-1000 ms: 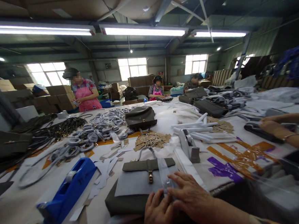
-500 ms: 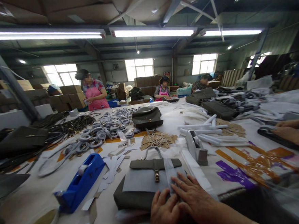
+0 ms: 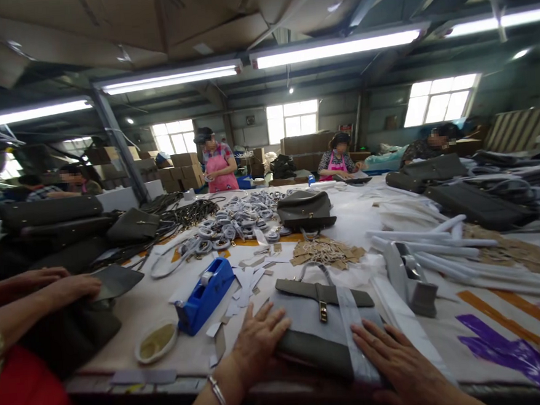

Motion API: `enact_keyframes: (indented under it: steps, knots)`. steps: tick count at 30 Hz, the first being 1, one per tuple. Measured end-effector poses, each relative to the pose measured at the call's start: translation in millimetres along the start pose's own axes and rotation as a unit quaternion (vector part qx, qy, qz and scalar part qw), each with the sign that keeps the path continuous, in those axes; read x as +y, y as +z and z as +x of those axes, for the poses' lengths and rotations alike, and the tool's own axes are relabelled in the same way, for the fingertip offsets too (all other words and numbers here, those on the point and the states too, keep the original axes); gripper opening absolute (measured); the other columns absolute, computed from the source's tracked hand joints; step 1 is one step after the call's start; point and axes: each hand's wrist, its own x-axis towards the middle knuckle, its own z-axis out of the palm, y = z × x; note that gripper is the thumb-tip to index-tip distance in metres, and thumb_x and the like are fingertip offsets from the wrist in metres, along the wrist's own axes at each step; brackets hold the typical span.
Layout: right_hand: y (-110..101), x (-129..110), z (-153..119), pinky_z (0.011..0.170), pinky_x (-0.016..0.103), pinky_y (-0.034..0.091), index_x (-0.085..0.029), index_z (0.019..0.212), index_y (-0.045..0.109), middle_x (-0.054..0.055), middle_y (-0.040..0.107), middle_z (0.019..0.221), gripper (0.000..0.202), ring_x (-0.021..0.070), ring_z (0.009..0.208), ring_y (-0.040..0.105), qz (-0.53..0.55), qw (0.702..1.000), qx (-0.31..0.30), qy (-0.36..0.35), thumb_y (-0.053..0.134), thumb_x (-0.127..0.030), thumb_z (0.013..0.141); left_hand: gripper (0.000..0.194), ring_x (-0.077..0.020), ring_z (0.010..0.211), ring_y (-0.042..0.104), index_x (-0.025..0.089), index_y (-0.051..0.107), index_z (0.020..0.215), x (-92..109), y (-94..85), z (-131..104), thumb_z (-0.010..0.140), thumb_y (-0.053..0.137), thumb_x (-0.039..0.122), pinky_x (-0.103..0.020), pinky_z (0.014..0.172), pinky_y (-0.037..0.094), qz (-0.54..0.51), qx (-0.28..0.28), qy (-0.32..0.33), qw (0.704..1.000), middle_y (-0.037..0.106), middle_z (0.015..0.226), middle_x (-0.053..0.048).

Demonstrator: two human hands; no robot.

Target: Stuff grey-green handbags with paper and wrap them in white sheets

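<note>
A dark olive handbag (image 3: 308, 353) lies flat at the table's front edge, its flap closed by a gold clasp (image 3: 322, 311). Pale protective sheet covers its front below the flap, and a translucent strip (image 3: 351, 326) runs down the right part. My left hand (image 3: 260, 339) rests on the bag's left side with fingers outstretched. On the right side, beside the strip, my right hand (image 3: 392, 357) lies flat with its fingers extended. The bag's wrapped handle (image 3: 315, 272) stands up behind the flap.
A blue tape dispenser (image 3: 205, 296) and a shallow dish (image 3: 156, 342) are left of the bag; a grey dispenser (image 3: 411, 279) is right. Behind lie brown tags (image 3: 326, 252), wrapped straps (image 3: 234, 220) and another bag (image 3: 305, 209). A co-worker's hands (image 3: 67, 287) handle a dark bag at left.
My left hand has moved from beside my right hand to the bag's left side. The view has turned left, bringing a neighbouring worker's arms into sight.
</note>
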Motion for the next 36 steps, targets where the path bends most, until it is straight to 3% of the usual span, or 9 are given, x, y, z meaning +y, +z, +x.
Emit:
enact_keyframes:
  steps: [3,6,13,17,21,24,27,31,36]
  knots:
    - [-0.1,-0.8,0.9,0.125,0.066,0.022,-0.034,0.162,0.027,0.002,0.022,0.168,0.100,0.0403,0.155,0.021,-0.002,1.000,-0.010,0.005,0.072,-0.023,0.073,0.098,-0.0382,0.144,0.044,0.032,0.052,0.145,-25.4,-2.5,-10.0,0.058,0.097,0.037,-0.054,0.111,0.049,-0.027,-0.034,-0.024,0.999,0.050,0.156,-0.010]
    - [-6.3,-0.6,3.6,0.125,0.066,0.018,-0.033,0.161,0.028,0.002,0.021,0.168,0.098,0.0392,0.155,0.019,-0.005,1.000,-0.016,0.011,0.070,-0.023,0.073,0.081,-0.0338,0.138,0.051,0.031,0.057,0.141,-25.6,2.8,-11.2,0.068,0.090,0.025,-0.049,0.110,0.052,-0.045,-0.008,-0.026,0.999,0.057,0.149,-0.010]
    - [-58.8,5.4,8.1,0.123,0.069,0.018,-0.031,0.157,0.043,0.009,0.034,0.165,0.087,0.0415,0.154,0.024,-0.008,0.999,-0.038,0.012,0.073,-0.029,0.075,0.061,-0.0262,0.111,0.067,0.028,0.062,0.135,13.8,19.5,-14.1,0.078,0.068,0.009,-0.039,0.094,0.062,-0.021,0.049,-0.043,0.998,0.069,0.130,-0.010]
    - [-81.1,-30.7,21.4,0.124,0.069,0.015,-0.027,0.152,0.053,0.013,0.035,0.165,0.070,0.0409,0.154,0.026,-0.016,1.000,-0.010,-0.007,0.070,-0.044,0.086,0.056,-0.0272,0.107,0.069,0.028,0.063,0.134,49.2,24.8,-16.3,0.082,0.069,0.008,-0.036,0.085,0.064,0.016,0.043,-0.087,0.995,0.070,0.128,-0.013]
    - [-71.5,-83.7,53.8,0.126,0.063,0.019,-0.029,0.158,0.042,0.010,0.031,0.167,0.082,0.0365,0.155,0.024,0.032,0.994,-0.054,-0.085,0.075,-0.037,0.083,0.050,-0.0287,0.102,0.071,0.029,0.064,0.132,75.0,27.8,-19.7,0.086,0.071,0.012,-0.035,0.075,0.066,0.055,0.059,-0.109,0.991,0.072,0.124,-0.013]
    - [-52.9,-102.9,75.6,0.127,0.058,0.022,-0.019,0.159,0.039,0.014,0.036,0.164,0.078,0.0344,0.154,0.029,0.052,0.987,-0.088,-0.125,0.068,-0.033,0.089,0.045,-0.0284,0.104,0.071,0.027,0.064,0.132,80.9,31.5,-24.5,0.089,0.067,0.012,-0.034,0.076,0.067,0.071,0.106,-0.107,0.986,0.072,0.124,-0.012]
    - [-37.7,-100.7,83.6,0.126,0.057,0.027,-0.011,0.158,0.039,0.020,0.037,0.162,0.073,0.0352,0.151,0.035,0.049,0.986,-0.083,-0.132,0.064,-0.036,0.094,0.040,-0.0275,0.108,0.071,0.018,0.065,0.130,79.9,36.2,-28.8,0.092,0.055,0.008,-0.036,0.085,0.066,0.084,0.160,-0.093,0.979,0.073,0.125,-0.012]
    - [-29.1,-88.7,79.2,0.125,0.053,0.033,-0.012,0.159,0.037,0.020,0.035,0.162,0.077,0.0335,0.150,0.037,0.050,0.984,-0.043,-0.165,0.063,-0.049,0.097,0.037,-0.0279,0.112,0.071,0.015,0.067,0.122,78.3,39.6,-30.2,0.097,0.040,0.007,-0.045,0.089,0.066,0.100,0.213,-0.102,0.967,0.075,0.122,-0.008]
    - [-18.7,-86.3,78.6,0.123,0.051,0.038,-0.009,0.156,0.042,0.021,0.042,0.159,0.070,0.0337,0.147,0.042,-0.007,0.982,-0.008,-0.190,0.066,-0.037,0.096,0.040,-0.0238,0.115,0.071,0.012,0.067,0.122,74.4,40.8,-29.1,0.098,0.036,0.004,-0.041,0.094,0.064,0.094,0.212,-0.065,0.971,0.075,0.122,-0.010]
